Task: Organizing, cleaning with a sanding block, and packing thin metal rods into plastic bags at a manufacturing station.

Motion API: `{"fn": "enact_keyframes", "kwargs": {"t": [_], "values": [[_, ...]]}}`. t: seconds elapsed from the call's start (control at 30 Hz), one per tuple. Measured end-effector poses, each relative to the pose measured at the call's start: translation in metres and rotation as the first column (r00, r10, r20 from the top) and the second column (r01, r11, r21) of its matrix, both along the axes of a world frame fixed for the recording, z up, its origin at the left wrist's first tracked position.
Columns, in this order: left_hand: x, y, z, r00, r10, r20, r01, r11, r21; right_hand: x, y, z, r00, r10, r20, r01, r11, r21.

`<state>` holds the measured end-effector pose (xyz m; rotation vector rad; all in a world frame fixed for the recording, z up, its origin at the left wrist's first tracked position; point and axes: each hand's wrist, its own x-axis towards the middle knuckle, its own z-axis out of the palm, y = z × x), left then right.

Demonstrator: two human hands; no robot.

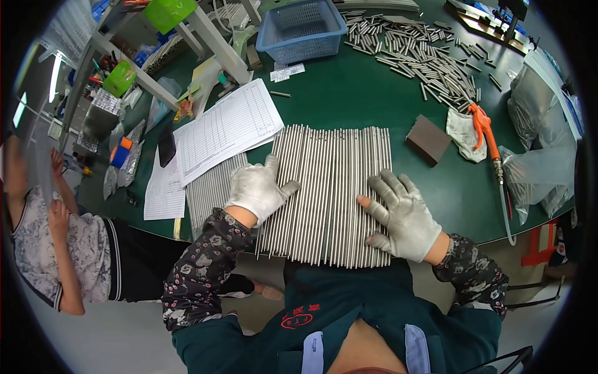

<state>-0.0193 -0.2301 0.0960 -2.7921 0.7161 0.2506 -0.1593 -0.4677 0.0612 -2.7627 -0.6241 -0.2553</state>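
Note:
A row of long thin metal rods (330, 193) lies side by side on the green table, their lower ends jutting past its near edge. At the row's left side rests my left hand (258, 188) in a whitish glove, thumb and forefinger stretched apart; the rest of its fingers show less clearly. Across the right side my right hand (402, 218) lies with spread fingers, its glove leaving the thumb tip and one other fingertip bare. Neither hand grips a rod. More thin rods (215, 187) lie left of my left hand, partly under printed sheets (230, 128).
Behind the rods stand a blue plastic basket (302, 31) and a heap of short metal pins (430, 62). To the right are a brown block (428, 140), a white cloth (466, 134), an orange air gun (483, 128) and bagged parts (529, 109). A person (62, 249) stands at left.

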Motion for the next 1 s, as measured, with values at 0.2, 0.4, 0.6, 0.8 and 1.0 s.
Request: {"fn": "enact_keyframes", "kwargs": {"t": [0.2,0.4,0.6,0.8,1.0], "values": [[-0.004,-0.018,-0.006,0.987,0.125,-0.103,-0.129,0.991,-0.032,0.002,-0.008,-0.005,0.998,0.033,-0.061,-0.033,0.999,0.009],[-0.016,-0.043,-0.01,0.979,0.108,-0.173,-0.123,0.989,-0.08,-0.005,-0.032,0.003,0.996,0.016,-0.083,-0.007,0.994,0.107],[-0.035,-0.074,-0.014,0.998,0.022,-0.05,-0.033,0.969,-0.246,-0.016,-0.065,0.0,0.996,-0.059,-0.063,0.071,0.976,0.205],[-0.045,-0.088,-0.004,0.978,-0.003,-0.208,-0.07,0.937,-0.341,-0.025,-0.081,-0.004,0.992,-0.099,-0.079,0.116,0.96,0.254],[-0.07,-0.052,0.001,0.979,-0.187,-0.088,0.128,0.883,-0.452,-0.041,-0.076,0.011,0.979,-0.169,-0.113,0.181,0.978,0.103]]}}
